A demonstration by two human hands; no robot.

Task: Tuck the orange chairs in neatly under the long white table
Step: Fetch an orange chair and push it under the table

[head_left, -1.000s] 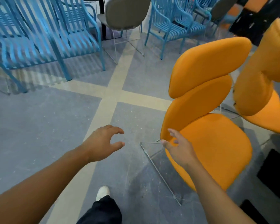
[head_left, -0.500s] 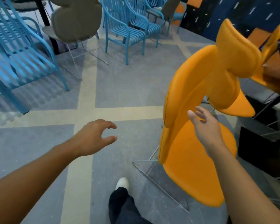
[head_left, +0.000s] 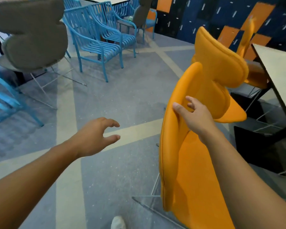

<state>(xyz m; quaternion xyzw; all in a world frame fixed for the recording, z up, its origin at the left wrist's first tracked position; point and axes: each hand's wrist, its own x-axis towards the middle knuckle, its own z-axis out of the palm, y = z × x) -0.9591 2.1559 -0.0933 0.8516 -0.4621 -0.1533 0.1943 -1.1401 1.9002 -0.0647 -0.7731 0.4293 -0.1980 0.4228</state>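
The nearest orange chair (head_left: 193, 171) stands side-on at the right, its wire legs on the grey floor. My right hand (head_left: 196, 116) grips the front edge of its backrest, thumb on the outer rim. A second orange chair (head_left: 221, 68) stands just beyond it, next to the long white table (head_left: 281, 66) at the right edge. A third orange chair (head_left: 248, 35) shows farther back along the table. My left hand (head_left: 96, 136) hovers over the floor to the left of the chair, with its fingers spread and nothing in it.
Blue slatted chairs (head_left: 97, 45) and a grey padded chair (head_left: 31, 33) stand at the left and back. The table's black frame and base (head_left: 254, 146) sit low at the right. My shoe (head_left: 118, 223) is at the bottom. Open floor lies between.
My view has swung right, bringing the table into sight. My right hand rose from near the seat and took hold of the backrest's edge. My left hand stays spread and free.
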